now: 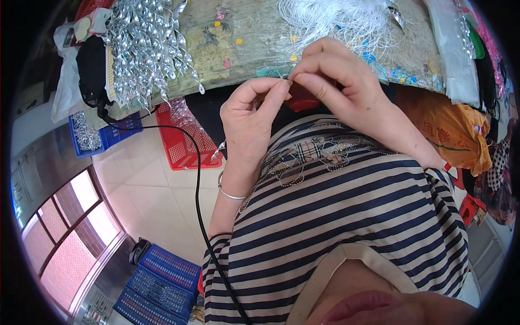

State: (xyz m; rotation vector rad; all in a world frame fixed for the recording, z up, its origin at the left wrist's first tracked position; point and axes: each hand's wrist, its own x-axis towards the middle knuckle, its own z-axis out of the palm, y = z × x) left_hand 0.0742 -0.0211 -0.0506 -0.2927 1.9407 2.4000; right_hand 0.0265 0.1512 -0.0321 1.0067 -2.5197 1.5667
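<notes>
My left hand and my right hand meet in front of my chest at the near edge of the worktable. Thumb and forefinger of each are pinched together, with the fingertips almost touching. A short bit of thin white string shows at the left fingertips; most of it is hidden. What the right fingers pinch is too small to make out. Beyond my right hand lies a loose heap of white string. Silver twisted foil strips hang over the table edge to the left of my hands.
Small coloured bits lie scattered on the table. A black cable runs down past my left arm. Below stand a red basket, a blue basket and stacked blue crates. An orange bag is at the right, beside plastic sheets.
</notes>
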